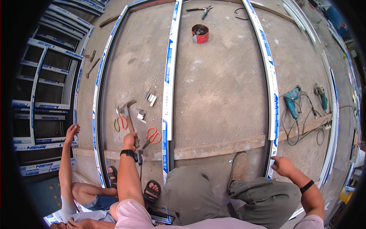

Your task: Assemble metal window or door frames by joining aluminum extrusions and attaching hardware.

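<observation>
My left hand [130,140] is closed around the wooden handle of a claw hammer [129,121], whose head points away from me above the floor. Scissors with orange handles [153,135] lie just right of this hand, and a second pair with red and olive handles [121,123] rests left of the hammer. Small white and metal pieces [141,115] are scattered beyond. My right hand [283,165] is at the right rail of a large window frame [273,103] wrapped in blue-and-white film; its index finger stretches out against or close to the rail, other fingers partly curled, holding nothing visible.
A wooden board [221,147] runs crosswise under the frame. A red tin [200,34] and pliers [206,12] lie farther off. Right stand a corded drill [292,102] and an angle grinder [321,97]. A co-worker's hand [72,132] is at left, near stacked frames [53,68].
</observation>
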A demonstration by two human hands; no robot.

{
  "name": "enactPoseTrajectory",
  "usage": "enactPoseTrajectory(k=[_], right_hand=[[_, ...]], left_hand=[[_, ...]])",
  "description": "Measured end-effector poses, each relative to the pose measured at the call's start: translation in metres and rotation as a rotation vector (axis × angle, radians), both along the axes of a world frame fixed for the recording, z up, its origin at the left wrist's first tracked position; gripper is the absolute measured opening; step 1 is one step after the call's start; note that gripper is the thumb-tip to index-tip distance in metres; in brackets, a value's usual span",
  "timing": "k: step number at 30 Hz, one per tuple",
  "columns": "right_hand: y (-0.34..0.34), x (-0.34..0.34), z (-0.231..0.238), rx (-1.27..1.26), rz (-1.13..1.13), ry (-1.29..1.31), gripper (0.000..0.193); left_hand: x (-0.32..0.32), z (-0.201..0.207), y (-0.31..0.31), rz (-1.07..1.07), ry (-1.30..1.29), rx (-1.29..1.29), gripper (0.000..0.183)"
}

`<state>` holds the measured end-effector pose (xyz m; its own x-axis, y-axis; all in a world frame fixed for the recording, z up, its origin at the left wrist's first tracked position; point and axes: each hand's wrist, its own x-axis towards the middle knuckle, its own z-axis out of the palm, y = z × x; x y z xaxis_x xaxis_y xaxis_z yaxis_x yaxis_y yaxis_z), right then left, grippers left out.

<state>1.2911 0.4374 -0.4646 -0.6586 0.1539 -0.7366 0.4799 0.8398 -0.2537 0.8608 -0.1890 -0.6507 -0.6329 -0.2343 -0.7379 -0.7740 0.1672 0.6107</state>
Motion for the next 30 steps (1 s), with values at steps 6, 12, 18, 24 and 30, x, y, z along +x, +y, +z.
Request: enactPoseTrajectory(k=[6, 12, 18, 24, 30], right_hand=[[0.019, -0.007, -0.011, -0.114, 0.030, -0.084, 0.053], [0.109, 0.016, 0.087, 0.052, -0.511, 0.113, 0.045], [0.098, 0.070, 0.175, -0.122, -0.771, -0.063, 0.042], [0.048, 0.108, 0.265, -0.308, -0.706, -0.201, 0.046], [0.056, 0.051, 0.356, -0.371, -0.804, -0.280, 0.047]], left_hand=[[0.023, 0.009, -0.003, -0.170, 0.233, -0.633, 0.038], [0.025, 0.115, 0.103, -0.202, 0.238, -0.266, 0.046], [0.062, 0.273, 0.192, -0.779, 0.202, -0.309, 0.038], [0.110, 0.406, 0.213, -0.981, 0.071, -0.273, 0.043], [0.086, 0.493, 0.202, -0.847, -0.067, -0.256, 0.045]])
